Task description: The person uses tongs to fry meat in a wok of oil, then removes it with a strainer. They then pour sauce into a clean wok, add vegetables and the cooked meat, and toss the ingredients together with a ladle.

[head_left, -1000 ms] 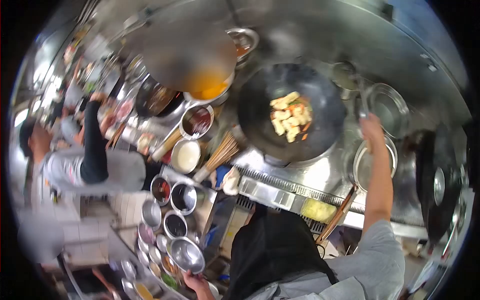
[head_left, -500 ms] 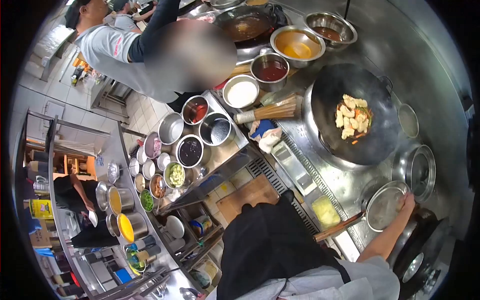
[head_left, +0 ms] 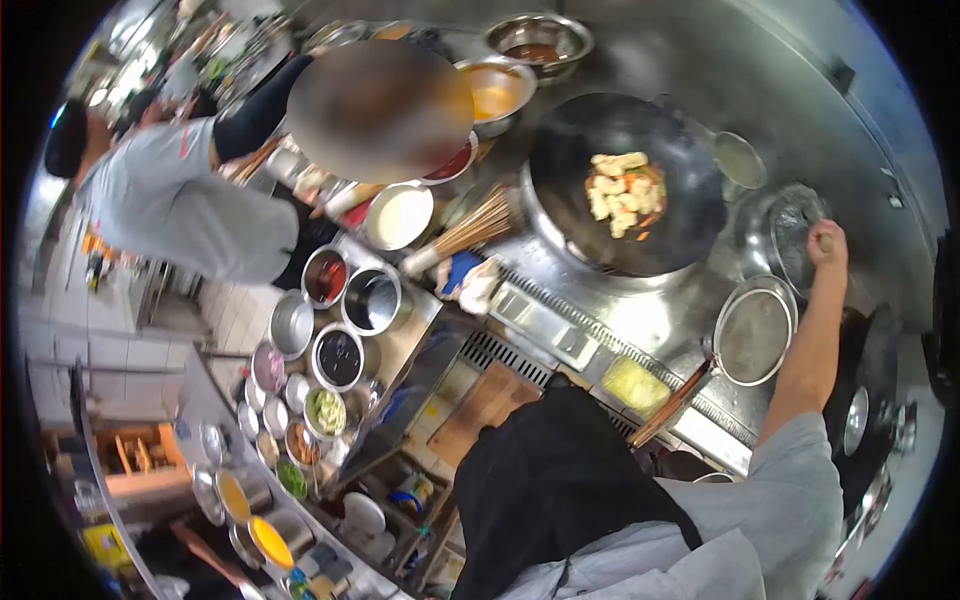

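My right hand (head_left: 827,243) is closed around a handle with a light-coloured end, at the rim of a metal basin (head_left: 752,238). What the handle belongs to is hard to make out. Below the hand, a round mesh strainer (head_left: 754,338) with a wooden handle (head_left: 672,403) rests on a bowl. Left of the basin sits a large black wok (head_left: 560,190), holding pale yellow chunks (head_left: 620,190) with bits of orange and green vegetable. A round metal utensil (head_left: 739,160) lies by the wok's right edge. My left hand is out of view.
A bamboo brush (head_left: 470,228) and folded cloths (head_left: 468,282) lie left of the wok. Pots of sauces, including a white one (head_left: 400,217), and a tub of yellow food (head_left: 637,388) stand around. At upper left, a co-worker (head_left: 180,195) stands near a blurred patch.
My right hand has left the mesh strainer, moved up to the basin and closed on a handle. The whole view has shifted, with the wok now further left and higher.
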A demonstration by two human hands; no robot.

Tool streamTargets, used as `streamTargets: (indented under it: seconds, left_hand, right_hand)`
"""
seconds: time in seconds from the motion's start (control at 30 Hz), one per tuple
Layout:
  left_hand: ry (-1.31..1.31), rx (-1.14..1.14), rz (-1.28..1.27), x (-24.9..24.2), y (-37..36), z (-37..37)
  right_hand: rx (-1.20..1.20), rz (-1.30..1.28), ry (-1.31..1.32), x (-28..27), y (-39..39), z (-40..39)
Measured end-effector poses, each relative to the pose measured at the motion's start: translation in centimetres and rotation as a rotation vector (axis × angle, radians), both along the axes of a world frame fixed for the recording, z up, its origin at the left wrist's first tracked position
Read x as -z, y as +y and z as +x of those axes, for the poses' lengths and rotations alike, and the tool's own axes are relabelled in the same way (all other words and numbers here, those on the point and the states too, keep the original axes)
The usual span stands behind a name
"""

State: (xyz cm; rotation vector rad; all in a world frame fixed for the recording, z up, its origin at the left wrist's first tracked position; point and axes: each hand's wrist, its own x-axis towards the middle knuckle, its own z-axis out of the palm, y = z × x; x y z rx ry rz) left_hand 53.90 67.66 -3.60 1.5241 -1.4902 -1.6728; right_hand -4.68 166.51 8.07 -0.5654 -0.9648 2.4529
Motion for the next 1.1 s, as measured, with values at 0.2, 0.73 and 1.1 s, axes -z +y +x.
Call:
streamTargets:
  seconds: [0.2,0.73,1.1]
  left_hand:
    - [0.102,0.412,0.018,6.6,-1.6,-15.7]
    - [0.125,1.741,-1.146,-2.9,15.7,-60.6]
    - [0.293,1.918,-0.868,1.0,13.9,-64.3]
  right_hand:
    - [0.125,0.857,-0.887,-4.1,-11.3,6.5]
    - [0.473,0.588,-0.242,-16.0,-14.7,12.5]
    - [0.626,0.661,-0.424,-20.7,-30.3,20.7]
